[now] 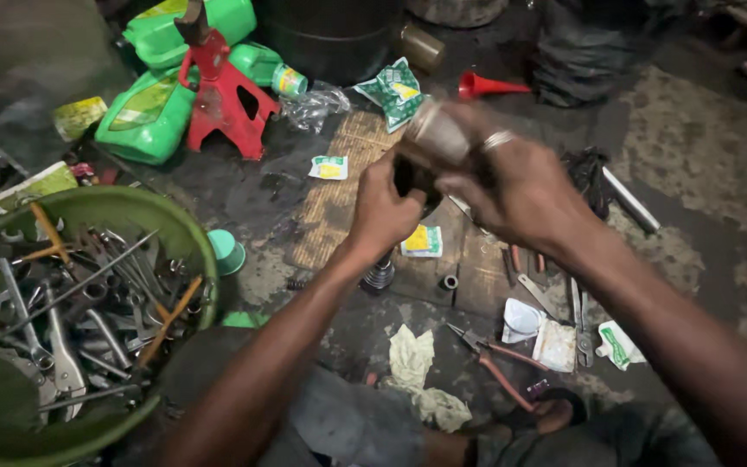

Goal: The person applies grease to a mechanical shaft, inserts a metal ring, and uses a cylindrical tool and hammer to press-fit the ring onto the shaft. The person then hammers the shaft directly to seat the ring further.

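Both hands meet above the wooden board (339, 207) on the floor. The left hand (384, 212) clenches the dark lower end of a metal part (430, 143); the right hand (512, 186), wearing a ring, wraps the part from the far side. The blurred part's long axis tilts, its pale end pointing up and away. A green tub (175, 227) of tools sits left of the board, pliers (494, 363) nearer the knees.

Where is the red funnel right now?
The red funnel lies on the floor at the top of the head view, just above the right hand, right of a green-and-white sachet.
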